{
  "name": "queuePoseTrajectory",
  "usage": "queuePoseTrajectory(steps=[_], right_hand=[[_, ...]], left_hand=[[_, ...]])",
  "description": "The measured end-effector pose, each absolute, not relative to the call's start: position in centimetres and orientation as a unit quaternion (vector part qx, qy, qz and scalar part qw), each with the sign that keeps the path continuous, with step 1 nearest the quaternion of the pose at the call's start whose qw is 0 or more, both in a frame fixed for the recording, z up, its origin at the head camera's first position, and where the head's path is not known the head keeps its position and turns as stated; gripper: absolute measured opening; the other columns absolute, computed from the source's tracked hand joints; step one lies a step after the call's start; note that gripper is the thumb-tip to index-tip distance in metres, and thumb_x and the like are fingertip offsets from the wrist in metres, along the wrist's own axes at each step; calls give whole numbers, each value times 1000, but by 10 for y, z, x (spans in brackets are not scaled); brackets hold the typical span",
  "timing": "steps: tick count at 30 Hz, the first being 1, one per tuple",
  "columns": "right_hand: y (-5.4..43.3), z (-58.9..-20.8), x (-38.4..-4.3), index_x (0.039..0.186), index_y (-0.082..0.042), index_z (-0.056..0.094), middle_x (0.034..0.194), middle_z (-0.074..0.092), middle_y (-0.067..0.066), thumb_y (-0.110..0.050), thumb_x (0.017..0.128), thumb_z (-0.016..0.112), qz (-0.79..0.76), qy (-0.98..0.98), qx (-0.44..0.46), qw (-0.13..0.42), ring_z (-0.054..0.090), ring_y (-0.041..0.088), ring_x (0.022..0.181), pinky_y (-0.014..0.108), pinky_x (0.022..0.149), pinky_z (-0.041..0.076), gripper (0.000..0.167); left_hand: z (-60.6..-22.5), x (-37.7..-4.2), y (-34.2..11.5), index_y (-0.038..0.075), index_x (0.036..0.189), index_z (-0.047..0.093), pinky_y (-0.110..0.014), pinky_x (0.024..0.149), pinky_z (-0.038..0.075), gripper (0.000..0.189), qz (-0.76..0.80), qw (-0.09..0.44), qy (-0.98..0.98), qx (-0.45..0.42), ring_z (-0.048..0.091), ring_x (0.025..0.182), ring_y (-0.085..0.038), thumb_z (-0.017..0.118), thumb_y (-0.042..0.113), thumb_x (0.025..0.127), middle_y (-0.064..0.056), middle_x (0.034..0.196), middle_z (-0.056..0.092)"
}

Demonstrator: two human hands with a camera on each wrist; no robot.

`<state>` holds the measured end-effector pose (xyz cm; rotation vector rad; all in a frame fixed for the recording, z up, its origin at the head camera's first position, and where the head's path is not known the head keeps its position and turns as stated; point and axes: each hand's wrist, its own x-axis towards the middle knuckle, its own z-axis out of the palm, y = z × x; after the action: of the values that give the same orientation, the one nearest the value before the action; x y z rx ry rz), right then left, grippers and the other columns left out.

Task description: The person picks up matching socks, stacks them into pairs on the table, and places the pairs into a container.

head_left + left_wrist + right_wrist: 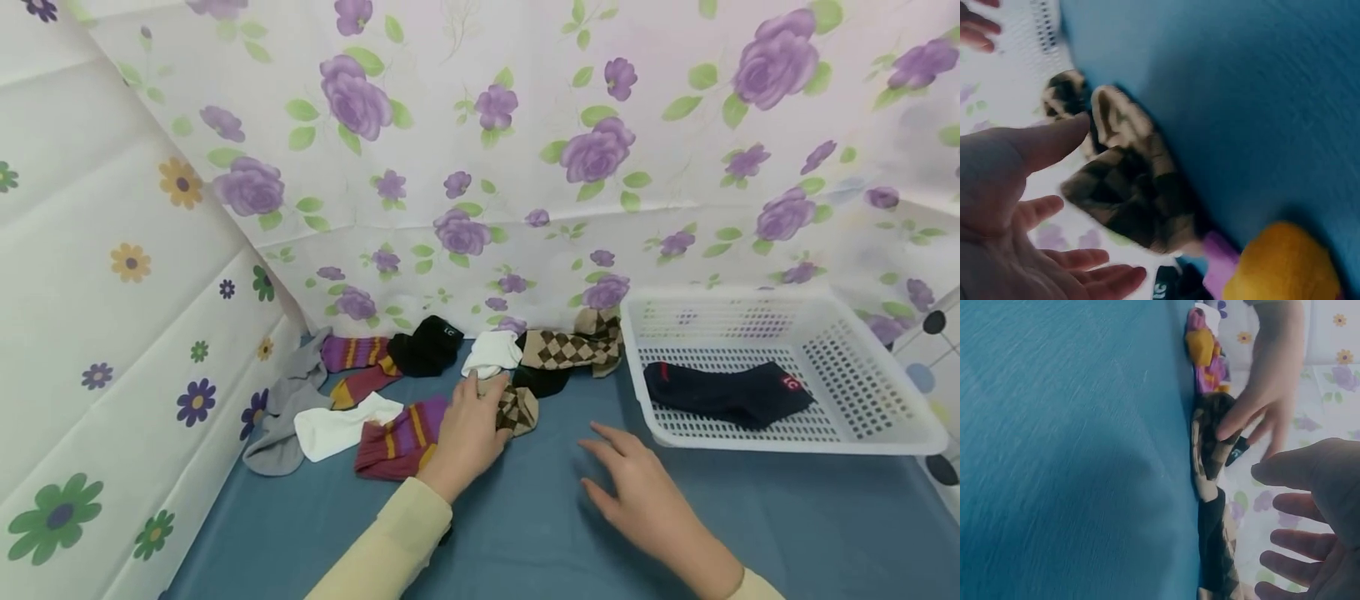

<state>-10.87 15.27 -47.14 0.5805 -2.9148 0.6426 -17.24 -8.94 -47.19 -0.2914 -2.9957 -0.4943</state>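
Left hand (467, 433) over the checked sock (522, 410) mid-frame, right hand (643, 498) lower right, both grips apart; sock looks light, limp, best pinched mid-body.

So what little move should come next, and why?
Perhaps the left hand should pinch the nearer argyle sock: it is loosely open right by it, and the farther argyle sock, similarly patterned and a likely match, lies toward the white plastic basket.
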Motion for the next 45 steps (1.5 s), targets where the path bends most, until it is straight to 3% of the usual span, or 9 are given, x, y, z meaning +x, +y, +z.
queuePoseTrajectory(steps=[4, 8, 17, 22, 29, 36, 38, 42, 45], right_hand=[[146, -472, -107, 126, -24, 57, 142, 44, 5, -34, 76, 77, 213, -958, 187, 31, 46, 26, 126, 50, 95, 43, 55], [143, -473, -105, 126, -25, 57, 142, 45, 4, -34, 76, 77, 220, -958, 185, 7, 46, 25, 127, 48, 96, 43, 55], [140, -471, -104, 117, -25, 64, 123, 60, -4, -35, 79, 74, 222, -958, 168, -64, 57, 17, 114, 42, 93, 48, 40], [138, -464, -105, 115, -32, 63, 115, 63, -12, -32, 79, 75, 248, -956, 159, -15, 60, 8, 107, 35, 87, 51, 38], [133, -453, -105, 112, -35, 62, 106, 65, -15, -43, 86, 64, 326, -933, 135, 69, 62, -1, 91, 24, 71, 53, 27], [124, -435, -115, 107, -27, 65, 100, 67, -11, -48, 93, 50, 425, -892, 100, 116, 65, 0, 83, 21, 69, 54, 29], [124, -431, -119, 93, -26, 68, 82, 68, -7, -50, 92, 50, 452, -883, 70, 101, 66, 2, 76, 23, 61, 53, 30], [126, -429, -126, 83, -26, 68, 75, 68, -7, -49, 87, 60, 484, -869, 52, 84, 66, 3, 76, 24, 62, 54, 25], [129, -428, -129, 95, -28, 67, 89, 68, -11, -40, 84, 68, 491, -864, 70, 89, 65, 2, 81, 22, 71, 54, 16]], left_hand=[[-483, -176, -89, 20, 145, 31, -51, 86, 49, 78, -129, 1, -987, -95, 52, 116, -37, 73, 32, 81, -19, 136, 47], [-489, -171, -88, 15, 132, 48, -45, 76, 53, 56, -102, 6, -988, -115, 63, 96, -29, 71, 30, 83, -11, 115, 63], [-488, -154, -87, 22, 99, 69, -28, 64, 53, 11, -214, 8, -964, -158, 64, 77, -10, 64, 23, 89, 4, 89, 69], [-475, -151, -85, 26, 109, 66, -21, 69, 53, 18, -338, 16, -927, -162, 64, 82, -3, 58, 23, 93, 6, 101, 70], [-451, -136, -77, 28, 131, 52, -16, 52, 46, 36, -417, 67, -890, -174, 61, 68, -4, 51, 16, 97, 0, 118, 65], [-441, -125, -68, 20, 137, 48, -18, 77, 51, 43, -411, 107, -867, -261, 55, 119, -10, 48, 6, 96, 0, 138, 51], [-440, -124, -67, 20, 136, 49, -17, 79, 51, 46, -406, 100, -860, -291, 52, 123, -10, 49, 1, 93, 1, 137, 52], [-439, -123, -68, 22, 139, 44, -18, 84, 50, 62, -405, 102, -854, -310, 54, 119, -8, 57, -6, 85, 4, 136, 50], [-440, -126, -69, 24, 144, 34, -18, 78, 51, 78, -431, 104, -851, -280, 60, 105, -8, 60, -11, 80, 3, 140, 46]])
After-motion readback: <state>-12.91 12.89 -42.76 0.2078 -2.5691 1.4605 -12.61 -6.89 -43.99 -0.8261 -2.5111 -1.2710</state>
